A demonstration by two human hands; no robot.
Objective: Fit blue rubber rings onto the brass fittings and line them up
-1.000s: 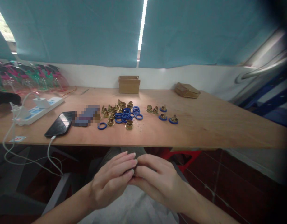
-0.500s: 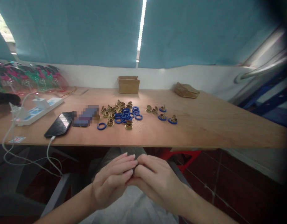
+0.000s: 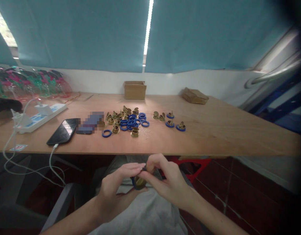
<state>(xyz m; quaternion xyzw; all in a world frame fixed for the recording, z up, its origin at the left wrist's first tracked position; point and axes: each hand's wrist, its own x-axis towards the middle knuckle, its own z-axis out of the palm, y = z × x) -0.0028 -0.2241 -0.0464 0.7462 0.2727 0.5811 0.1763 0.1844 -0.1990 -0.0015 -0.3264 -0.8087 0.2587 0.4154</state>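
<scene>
Brass cap (image 3: 141,183), blue ring (image 3: 134,183) at edge: above lap (image 3: 140,215). Left hand (image 3: 113,187): grip closed on cap, fingers over, thumb under. Right hand (image 3: 168,176): grip curled at cap's top, hold unclear. Step, apparently: seating ring. Calls for: even pressure.

Wooden tabletop (image 3: 226,130) with, at centre, a cluster of brass-coloured fittings (image 3: 135,132) and blue rings (image 3: 131,123), several rings overlapping. Right of the cluster: two fittings, then three more, each seated in a blue ring. Left: black smartphone (image 3: 63,131), pixelated flat object (image 3: 91,122), white power strip (image 3: 35,121) and, near the front edge, a sticker (image 3: 18,148). Rear: pink and green bottles (image 3: 33,86), cardboard box (image 3: 135,91), creased brown package (image 3: 195,96).
</scene>
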